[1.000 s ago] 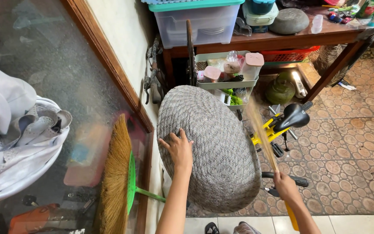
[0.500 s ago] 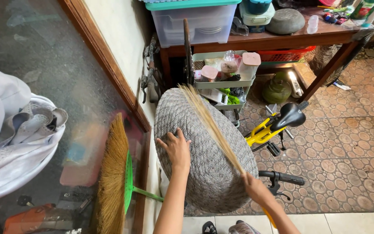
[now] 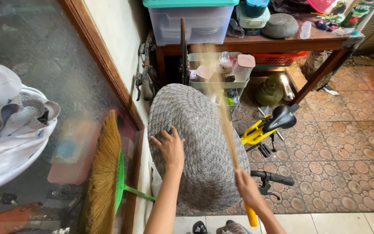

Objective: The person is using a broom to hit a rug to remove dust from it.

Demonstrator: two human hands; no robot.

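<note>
Beating in progress, judging by the blur: woven grey mat (image 3: 198, 143) stands on edge, centre of view, leaning by the wall w/ its near lower part hanging towards the tiled floor. Left hand (image 3: 169, 147) lies flat on the mat's left side, fingers spread, not closed round anything, just steadying it. Right hand (image 3: 246, 186) has a closed grip round the yellow handle of a stick broom (image 3: 226, 117); its bristles run up and far across the mat's right edge, smeared by motion, so can't tell if they touch the weave right now.

How far along: hard to call. Mat surface looks even grey, no obvious dirt patches or dust cloud visible, so no clear sign of which parts are done vs left. Prob. mid-job, since both hands are on it and the mat is off the floor.

Around: soft broom w/ green handle (image 3: 109, 173) leans at the left by the glass door. Small yellow bike (image 3: 273, 123) just right of the mat. Far: wooden surface (image 3: 282, 41) w/ clear storage box (image 3: 193, 21) on it, rack of containers beneath.
</note>
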